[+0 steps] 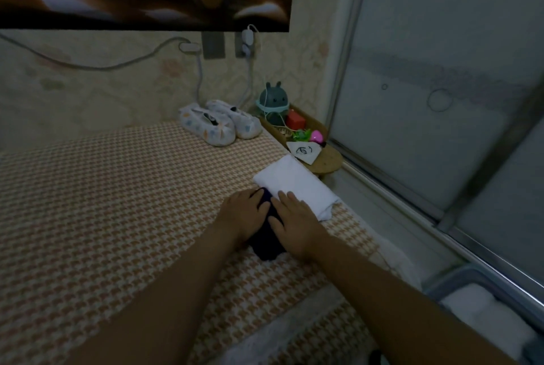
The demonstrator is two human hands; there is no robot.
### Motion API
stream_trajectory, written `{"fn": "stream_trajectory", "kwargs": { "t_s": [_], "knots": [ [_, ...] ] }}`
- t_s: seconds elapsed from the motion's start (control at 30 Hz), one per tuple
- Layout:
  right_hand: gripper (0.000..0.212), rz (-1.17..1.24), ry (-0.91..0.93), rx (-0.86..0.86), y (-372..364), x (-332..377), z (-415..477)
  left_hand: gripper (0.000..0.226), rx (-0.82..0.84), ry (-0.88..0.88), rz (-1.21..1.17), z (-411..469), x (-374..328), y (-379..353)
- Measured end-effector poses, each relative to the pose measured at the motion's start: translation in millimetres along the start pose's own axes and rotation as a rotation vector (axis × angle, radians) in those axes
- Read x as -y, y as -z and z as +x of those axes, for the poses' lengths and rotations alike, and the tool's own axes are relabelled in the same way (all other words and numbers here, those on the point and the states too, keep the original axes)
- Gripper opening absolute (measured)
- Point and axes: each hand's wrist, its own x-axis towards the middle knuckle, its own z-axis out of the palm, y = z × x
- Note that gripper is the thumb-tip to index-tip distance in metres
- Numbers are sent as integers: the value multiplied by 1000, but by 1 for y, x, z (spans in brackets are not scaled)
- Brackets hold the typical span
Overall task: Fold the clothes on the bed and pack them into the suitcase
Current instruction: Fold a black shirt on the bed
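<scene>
Through the head camera I saw my left hand and right hand lying side by side. Their fingers were straight and flat, and both pressed down on a small dark folded garment on the bed. Neither hand gripped anything. The dark cloth showed in the gap between the hands and near both wrists. A folded white garment lay under the right fingertips and stretched away beyond them. Far to the right of the right forearm, below the bed's edge, the suitcase held white folded cloth. Well beyond the left hand, patterned slippers sat by the wall.
</scene>
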Motion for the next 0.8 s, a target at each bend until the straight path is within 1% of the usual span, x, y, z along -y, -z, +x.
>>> {"fn": "stream_trajectory", "kwargs": {
  "t_s": [0.07,0.13,0.23,0.3,0.33,0.43,0.53,0.63,0.73,0.77,0.8],
  "knots": [
    [60,36,26,43,13,-2,-1,58,15,36,74,-1,-8,10],
    [56,76,56,25,29,-5,-6,57,-29,26,91,-1,-21,16],
    [54,233,6,-102,54,-24,-21,63,-88,-80,-25,3,-57,27],
    [43,244,-48,-149,70,-45,-32,57,-117,-128,-41,6,-88,32],
    [43,222,-85,-160,75,-57,-36,52,-126,-136,-33,7,-100,32],
    [47,225,-191,-126,86,-86,-36,50,-79,-62,-40,13,-116,30],
    [48,270,-158,-74,88,-98,-15,57,-48,55,-51,32,-103,27],
    [59,262,-135,-5,75,-95,19,70,20,174,-62,53,-77,24],
    [81,261,-159,111,58,-95,51,93,102,238,-220,74,-53,18],
    [88,287,-169,139,53,-97,57,93,116,245,-283,79,-49,17],
    [92,307,-168,143,49,-99,61,88,127,246,-319,86,-44,15]
  ]
}}
